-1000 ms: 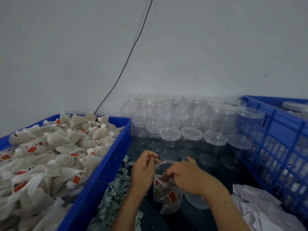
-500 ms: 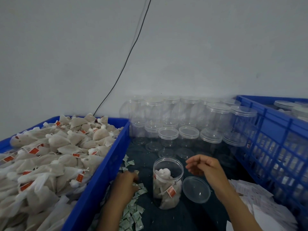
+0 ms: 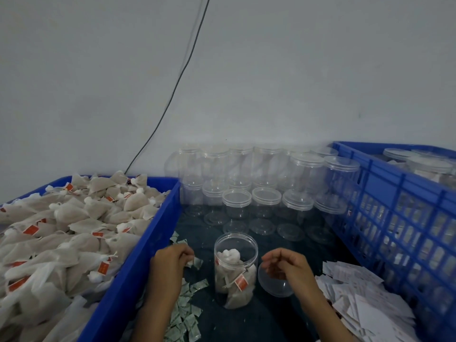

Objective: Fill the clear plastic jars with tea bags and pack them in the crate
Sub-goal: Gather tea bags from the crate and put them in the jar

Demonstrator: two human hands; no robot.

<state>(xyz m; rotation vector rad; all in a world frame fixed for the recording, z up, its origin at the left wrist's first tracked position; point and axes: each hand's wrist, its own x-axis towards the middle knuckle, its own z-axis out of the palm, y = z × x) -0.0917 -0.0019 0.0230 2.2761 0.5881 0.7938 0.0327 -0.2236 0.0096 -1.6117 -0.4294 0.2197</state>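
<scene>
From the head view, an open jar [image 3: 235,270] part-filled with tea bags stands upright mid-table, its lid [image 3: 275,283] lying just right of it. The left hand [image 3: 170,261] pinches 1 small packet [image 3: 195,262] from the scattered pile beside the blue bin [image 3: 138,270] of tea bags [image 3: 74,230]. The right hand [image 3: 286,266] hovers over the lid, fingers loosely curled, holding nothing. The crate [image 3: 394,193] lines the table's right edge.

An open jar [image 3: 235,270] with tea bags [image 3: 232,275] inside stands in the middle. The left hand [image 3: 170,261] at 9 o'clock pinches a small packet [image 3: 195,262]. The right hand [image 3: 287,265] at 3 o'clock hangs loosely curled above the lid [image 3: 274,283].
</scene>
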